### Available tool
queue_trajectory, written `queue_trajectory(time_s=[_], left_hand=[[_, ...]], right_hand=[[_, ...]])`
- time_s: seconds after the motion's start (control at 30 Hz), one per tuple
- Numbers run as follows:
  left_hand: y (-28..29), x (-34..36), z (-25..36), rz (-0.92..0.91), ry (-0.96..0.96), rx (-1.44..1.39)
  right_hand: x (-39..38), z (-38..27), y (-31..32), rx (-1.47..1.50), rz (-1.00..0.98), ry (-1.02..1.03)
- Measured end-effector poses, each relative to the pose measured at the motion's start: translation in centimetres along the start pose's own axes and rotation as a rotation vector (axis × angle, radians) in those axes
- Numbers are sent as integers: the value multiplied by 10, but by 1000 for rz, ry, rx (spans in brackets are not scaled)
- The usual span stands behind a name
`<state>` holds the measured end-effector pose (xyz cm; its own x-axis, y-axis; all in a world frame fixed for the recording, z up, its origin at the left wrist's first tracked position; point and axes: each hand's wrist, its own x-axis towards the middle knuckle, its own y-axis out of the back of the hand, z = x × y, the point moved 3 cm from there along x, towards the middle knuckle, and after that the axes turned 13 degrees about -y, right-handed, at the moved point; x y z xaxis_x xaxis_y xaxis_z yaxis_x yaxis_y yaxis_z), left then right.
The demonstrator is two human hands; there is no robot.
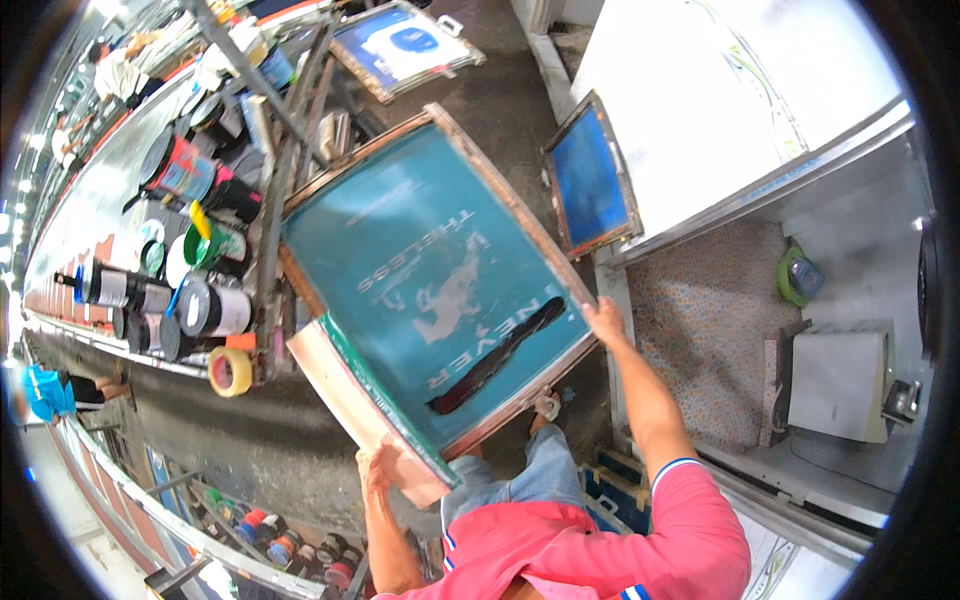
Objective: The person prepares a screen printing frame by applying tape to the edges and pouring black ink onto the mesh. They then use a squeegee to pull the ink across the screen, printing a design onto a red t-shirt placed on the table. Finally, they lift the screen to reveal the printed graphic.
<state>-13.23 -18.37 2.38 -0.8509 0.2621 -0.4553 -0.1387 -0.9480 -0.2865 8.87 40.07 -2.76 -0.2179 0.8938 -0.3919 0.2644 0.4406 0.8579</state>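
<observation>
A large screen-printing frame [540, 230] with a wooden border and teal mesh tilts in front of me. Pale lettering and a light figure show in the mesh, and a dark streak of ink [497, 357] lies across its near part. My right hand [604, 322] is closed on the frame's right edge near the corner. In my left hand [375, 467] is a long squeegee [350, 400] with a pale wooden handle and a green edge, lying along the frame's left border. Some of the left fingers are hidden behind the wood.
Left of the frame, a metal-edged table holds several ink tubs [215, 308], a green cup [200, 245] and a yellow tape roll [231, 372]. A blue screen [590, 180] leans on a white wall at right; another [400, 45] lies beyond. People are at far left. More jars [285, 545] sit below.
</observation>
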Motion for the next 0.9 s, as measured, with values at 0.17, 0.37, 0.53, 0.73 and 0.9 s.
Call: queue_trajectory(time_s=[0.17,0.37,0.53,0.73,0.9], left_hand=[[-25,7,-38,164,-13,89],[-90,-35,-18,240,-53,115],[-159,-82,-33,182,-90,76],[-240,-60,8,176,-174,59],[-339,-10,148,222,-408,145]], right_hand=[[31,-12,-12,71,-404,-51],[58,1,44,122,-278,-16],[82,84,124,167,-90,-47],[111,97,175,481,-88,-205],[195,30,132,641,-86,-163]])
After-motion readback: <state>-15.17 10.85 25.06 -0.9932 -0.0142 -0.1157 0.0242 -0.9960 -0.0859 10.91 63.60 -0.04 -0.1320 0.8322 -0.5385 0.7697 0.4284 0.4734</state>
